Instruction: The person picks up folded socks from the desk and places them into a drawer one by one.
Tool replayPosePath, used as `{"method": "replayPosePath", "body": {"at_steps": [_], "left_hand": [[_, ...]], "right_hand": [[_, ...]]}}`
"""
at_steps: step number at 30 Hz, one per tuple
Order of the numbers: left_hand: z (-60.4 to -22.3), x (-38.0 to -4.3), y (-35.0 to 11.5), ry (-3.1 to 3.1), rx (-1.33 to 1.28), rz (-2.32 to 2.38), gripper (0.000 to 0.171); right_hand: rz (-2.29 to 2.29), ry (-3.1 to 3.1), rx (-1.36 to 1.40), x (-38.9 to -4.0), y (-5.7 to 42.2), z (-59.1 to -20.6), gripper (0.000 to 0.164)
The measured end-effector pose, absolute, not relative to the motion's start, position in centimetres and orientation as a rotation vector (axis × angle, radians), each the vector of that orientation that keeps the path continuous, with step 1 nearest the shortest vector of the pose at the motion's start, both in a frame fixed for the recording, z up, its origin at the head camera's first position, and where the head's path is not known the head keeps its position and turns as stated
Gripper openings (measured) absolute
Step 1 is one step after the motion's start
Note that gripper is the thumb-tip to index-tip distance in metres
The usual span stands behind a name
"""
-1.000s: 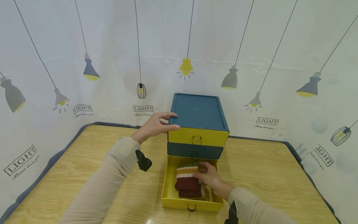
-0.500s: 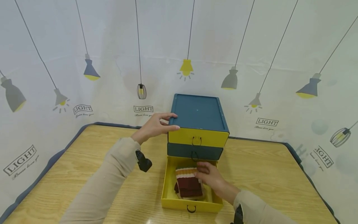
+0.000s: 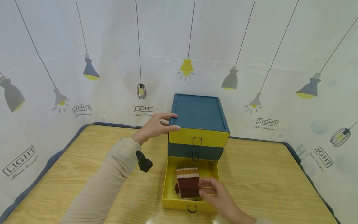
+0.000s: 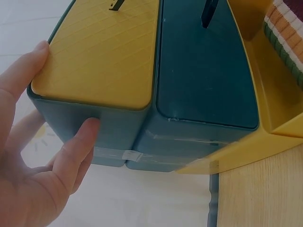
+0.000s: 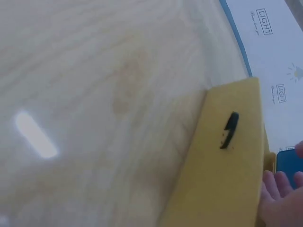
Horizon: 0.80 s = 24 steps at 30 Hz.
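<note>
My left hand (image 3: 153, 127) rests on the left edge of a blue box (image 3: 199, 112) with stacked drawers, its fingers spread. In the left wrist view, the left hand (image 4: 45, 156) has one fingertip at the front edge and another against the side. The bottom yellow drawer (image 3: 173, 203) is pulled out. In it lies a folded maroon sock (image 3: 188, 183) with a ribbed, striped cuff, on top of another maroon piece. Beside the sock's right edge is my right hand (image 3: 219, 196), fingers loosely bent and holding nothing; whether the fingertips touch the sock cannot be told.
Above the pulled-out drawer are a closed dark teal drawer (image 3: 181, 150) and a closed yellow drawer (image 3: 179, 136), each with a black loop handle. Everything stands on a wooden table (image 3: 274, 180). A white backdrop (image 3: 162, 40) printed with lamps hangs behind.
The sock, earlier under my right fingertips, now lies flatter and slightly lower in the drawer. My right hand has let go and moved toward the drawer's front right. The left hand has not moved.
</note>
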<state>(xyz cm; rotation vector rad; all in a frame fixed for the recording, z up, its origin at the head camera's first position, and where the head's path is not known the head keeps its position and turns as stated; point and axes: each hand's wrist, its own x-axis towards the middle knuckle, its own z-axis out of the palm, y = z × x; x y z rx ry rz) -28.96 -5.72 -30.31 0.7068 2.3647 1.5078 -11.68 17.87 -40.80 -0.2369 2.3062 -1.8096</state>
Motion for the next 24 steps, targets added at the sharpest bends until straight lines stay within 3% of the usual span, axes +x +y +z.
{"method": "replayPosePath", "body": {"at_steps": [5,12,19,24], "left_hand": [[-30.3,-28.8,-5.6,2.366,0.694,1.509,0.055],[-29.8,-28.6,-5.5,2.366,0.711,1.506,0.054],[-30.0,-28.8,-5.6,2.38,0.692,1.499,0.054],[-30.3,-29.0,-5.6,2.377,0.695,1.505,0.055]], "right_hand": [[-1.82,2.36,-0.214,-9.8,18.3,-41.4,0.037],[-1.596,2.601,-0.513,-7.2,18.5,-43.0,0.019],[-1.765,2.16,-0.125,-7.5,18.1,-44.8,0.046],[-1.833,2.029,0.039,-8.0,17.4,-46.4,0.052]]}}
